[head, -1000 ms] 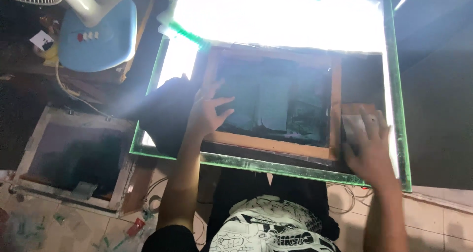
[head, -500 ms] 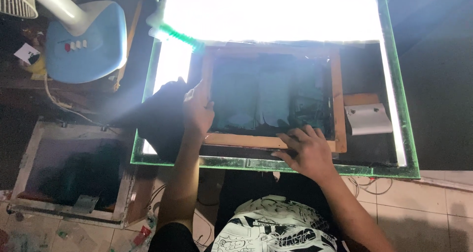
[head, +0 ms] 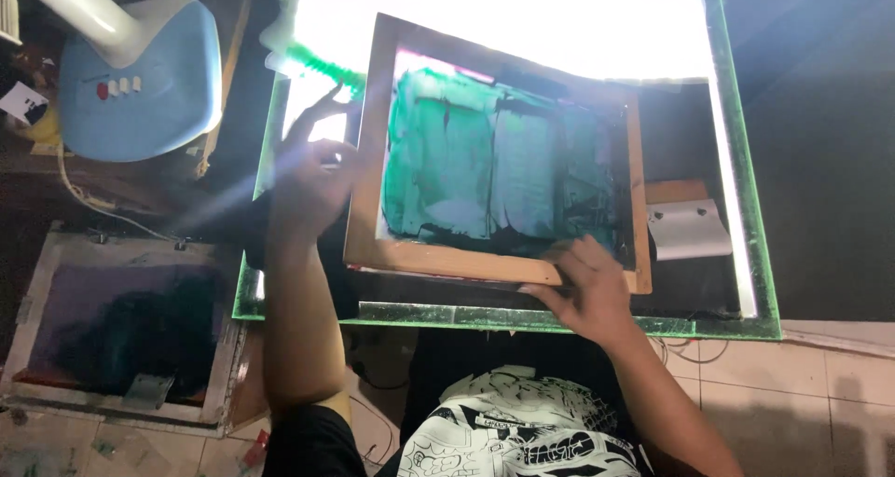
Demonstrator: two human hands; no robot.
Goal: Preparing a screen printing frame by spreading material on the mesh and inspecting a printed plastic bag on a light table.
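A wooden screen-printing frame [head: 438, 258] with green-coated mesh [head: 494, 165] is tilted up off a bright glass light table [head: 559, 320]. My left hand [head: 312, 174] grips the frame's left side rail, fingers spread against the glow. My right hand [head: 583, 286] holds the frame's near bottom rail, towards its right corner. Light shines through the mesh, showing darker and paler green patches.
A scraper with a wooden handle and pale blade [head: 685, 223] lies on the glass right of the frame. A second screen frame [head: 121, 332] with dark mesh lies low at the left. A blue fan base [head: 140, 81] stands at upper left. Tiled floor [head: 839, 384] at right.
My right hand left the scraper at the right and came to the frame's bottom rail. Both hands have lifted and tilted the frame, so its mesh now catches the light.
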